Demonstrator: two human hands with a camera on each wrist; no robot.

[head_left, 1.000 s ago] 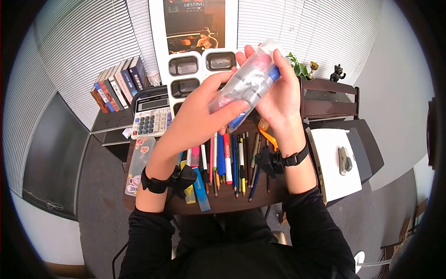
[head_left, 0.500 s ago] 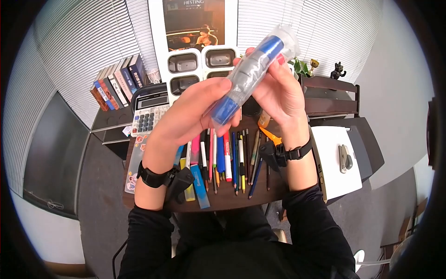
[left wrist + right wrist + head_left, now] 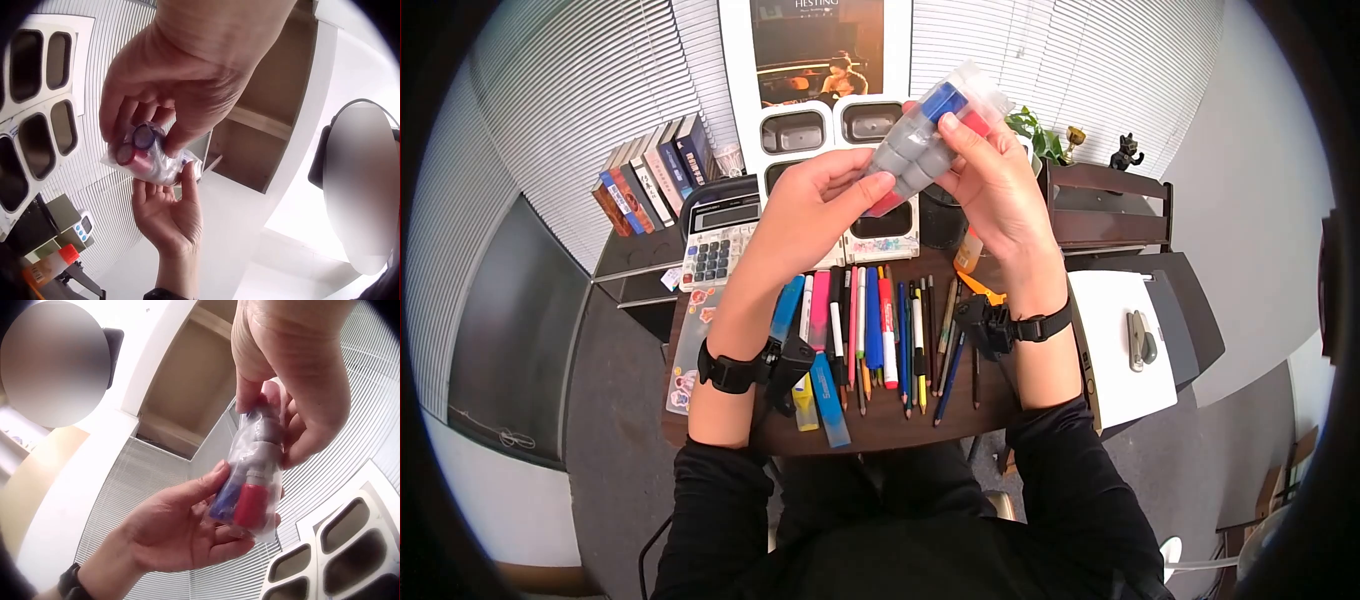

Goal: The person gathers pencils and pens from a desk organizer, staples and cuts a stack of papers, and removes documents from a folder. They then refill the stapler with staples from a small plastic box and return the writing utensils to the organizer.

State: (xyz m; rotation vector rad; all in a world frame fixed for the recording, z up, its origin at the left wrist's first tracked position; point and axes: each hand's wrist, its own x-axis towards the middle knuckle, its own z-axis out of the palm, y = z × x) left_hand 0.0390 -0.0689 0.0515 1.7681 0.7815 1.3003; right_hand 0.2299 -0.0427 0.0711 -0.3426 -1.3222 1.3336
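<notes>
Clear packet (image 3: 912,160): being gripped at opposite ends by left hand (image 3: 805,218) and right hand (image 3: 1012,195), above pens (image 3: 887,330) lying below both; seemingly being inspected, probably calling for finding an opening next.

Clear, thin plastic with a crinkled, glossy surface is seen in the bag (image 3: 935,135), through which smooth grey, red and blue plastic-looking pieces (image 3: 253,506) are shown. A dark wood-look finish with a low sheen is shown by the counter (image 3: 880,438). Smooth plastic barrels are seen on the markers (image 3: 888,335), and bare wood is exposed at the sharpened tips of the pencils (image 3: 943,400). Matt black cloth is seen in the sleeves (image 3: 1090,470). Hard plastic is suggested by the calculator (image 3: 722,252), and smooth, glossy white plastic by the compartment frame (image 3: 836,130).
</notes>
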